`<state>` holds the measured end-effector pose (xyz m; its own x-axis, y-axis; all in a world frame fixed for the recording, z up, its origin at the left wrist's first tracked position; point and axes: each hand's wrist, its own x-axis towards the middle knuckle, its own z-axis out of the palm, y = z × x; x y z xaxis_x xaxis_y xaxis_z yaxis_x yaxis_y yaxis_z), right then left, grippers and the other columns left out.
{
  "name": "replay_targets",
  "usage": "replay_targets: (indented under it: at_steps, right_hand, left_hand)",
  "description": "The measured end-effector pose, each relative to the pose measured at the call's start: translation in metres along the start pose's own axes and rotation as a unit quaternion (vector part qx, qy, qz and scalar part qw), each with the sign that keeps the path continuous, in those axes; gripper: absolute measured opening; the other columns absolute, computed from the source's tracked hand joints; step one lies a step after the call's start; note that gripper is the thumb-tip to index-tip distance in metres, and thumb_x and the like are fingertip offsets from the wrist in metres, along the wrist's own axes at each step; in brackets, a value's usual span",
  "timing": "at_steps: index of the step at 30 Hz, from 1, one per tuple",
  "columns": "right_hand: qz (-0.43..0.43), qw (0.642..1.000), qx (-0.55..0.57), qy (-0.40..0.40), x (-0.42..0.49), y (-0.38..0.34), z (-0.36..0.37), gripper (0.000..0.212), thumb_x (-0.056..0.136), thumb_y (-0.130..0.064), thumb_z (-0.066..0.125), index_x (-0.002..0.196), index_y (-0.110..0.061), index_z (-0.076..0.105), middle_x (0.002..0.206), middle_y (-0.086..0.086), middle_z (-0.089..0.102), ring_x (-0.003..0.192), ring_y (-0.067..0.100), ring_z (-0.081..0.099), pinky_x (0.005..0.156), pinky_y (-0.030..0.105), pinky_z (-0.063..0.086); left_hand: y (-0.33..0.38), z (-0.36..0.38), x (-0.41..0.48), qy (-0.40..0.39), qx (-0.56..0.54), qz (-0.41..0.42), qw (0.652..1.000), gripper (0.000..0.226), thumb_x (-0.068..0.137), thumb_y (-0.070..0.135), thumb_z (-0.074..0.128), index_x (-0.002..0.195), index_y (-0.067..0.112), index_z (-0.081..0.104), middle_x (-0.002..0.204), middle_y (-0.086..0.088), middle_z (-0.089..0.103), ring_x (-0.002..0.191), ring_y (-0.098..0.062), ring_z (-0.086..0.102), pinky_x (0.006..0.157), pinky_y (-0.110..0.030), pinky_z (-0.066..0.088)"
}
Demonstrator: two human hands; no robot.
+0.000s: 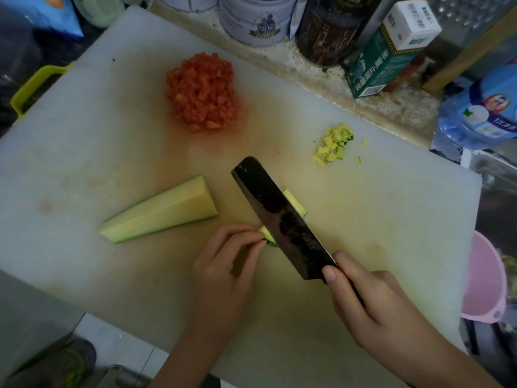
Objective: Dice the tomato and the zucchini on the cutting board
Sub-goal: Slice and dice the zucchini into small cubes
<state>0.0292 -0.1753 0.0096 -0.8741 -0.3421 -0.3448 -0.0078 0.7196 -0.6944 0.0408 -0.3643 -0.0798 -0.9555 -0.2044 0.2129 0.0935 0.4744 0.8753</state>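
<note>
At the white plastic cutting board's point(84, 141) six o'clock, the right hand point(375, 301) grips one dark cleaver point(282, 219); the left hand point(226, 264) pinches one green zucchini strip point(294, 204). One pale zucchini wedge point(159, 212), one red diced-tomato pile point(201, 93), one diced-zucchini pile point(334, 145).

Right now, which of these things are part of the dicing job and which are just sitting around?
In the job: cutting board, knife in the right hand, zucchini strip held by the left hand, zucchini wedge, diced zucchini, diced tomato.
Lying about: tins, green carton, water bottle, pink bowl, grater.
</note>
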Motion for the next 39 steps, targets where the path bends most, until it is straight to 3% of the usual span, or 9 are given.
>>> replay_targets:
  at_steps: [8,18,23,30,35,39]
  right_hand:
    - [0.015,0.999,-0.048,0.0,0.0,-0.006,0.003,0.027,0.081,-0.068,0.02,0.079,-0.046,0.035,0.055,0.003,0.045,0.045,0.022,0.037,0.046,0.035,0.031]
    - [-0.014,0.993,-0.113,-0.001,0.002,-0.008,0.004,0.026,0.084,-0.065,0.015,0.087,-0.044,0.031,0.061,-0.014,0.051,0.043,0.019,0.038,0.042,0.023,0.021]
    - [-0.028,0.991,-0.128,0.012,0.001,-0.007,0.009,0.022,0.092,-0.06,0.013,0.086,-0.049,0.031,0.044,-0.003,0.037,0.04,0.018,0.037,0.039,0.021,0.02]
    - [-0.018,0.988,-0.155,0.013,0.005,0.0,0.023,0.024,0.092,-0.061,0.011,0.087,-0.044,0.026,0.042,-0.009,0.027,0.039,0.014,0.036,0.036,0.018,0.022]
    - [-0.013,0.994,-0.11,0.019,0.01,0.0,0.025,0.036,0.082,-0.062,0.012,0.086,-0.034,0.033,0.048,-0.003,0.036,0.047,0.018,0.04,0.045,0.027,0.025]
    - [-0.018,0.995,-0.083,0.046,0.015,-0.003,0.027,0.037,0.086,-0.063,0.015,0.089,-0.033,0.036,0.052,0.0,0.04,0.058,0.018,0.045,0.05,0.03,0.029]
  left_hand:
    - [0.001,0.001,0.0,0.002,-0.014,-0.007,1.0,0.014,0.089,0.017,0.063,0.093,0.009,0.073,0.1,0.004,0.066,0.097,-0.007,0.063,0.083,-0.019,0.05]
    - [0.0,0.001,0.0,0.014,0.001,0.003,1.0,0.015,0.09,0.014,0.062,0.091,0.005,0.074,0.098,-0.001,0.067,0.095,-0.006,0.062,0.082,-0.017,0.049]
    - [0.002,0.001,0.0,0.014,0.009,0.006,1.0,0.014,0.09,0.012,0.062,0.092,0.005,0.074,0.099,-0.001,0.066,0.094,-0.005,0.061,0.082,-0.015,0.049]
    - [-0.001,0.002,-0.001,0.021,0.022,0.026,0.999,0.013,0.089,0.012,0.063,0.093,0.006,0.073,0.099,0.0,0.066,0.094,-0.003,0.061,0.084,-0.014,0.049]
    - [0.0,0.002,0.0,0.025,0.027,0.028,0.999,0.014,0.089,0.014,0.062,0.091,0.006,0.073,0.098,-0.001,0.066,0.093,-0.001,0.06,0.085,-0.009,0.045]
    - [0.002,0.002,0.001,0.026,0.017,0.019,0.999,0.016,0.09,0.017,0.06,0.089,0.008,0.073,0.097,0.002,0.065,0.092,-0.002,0.06,0.084,-0.01,0.044]
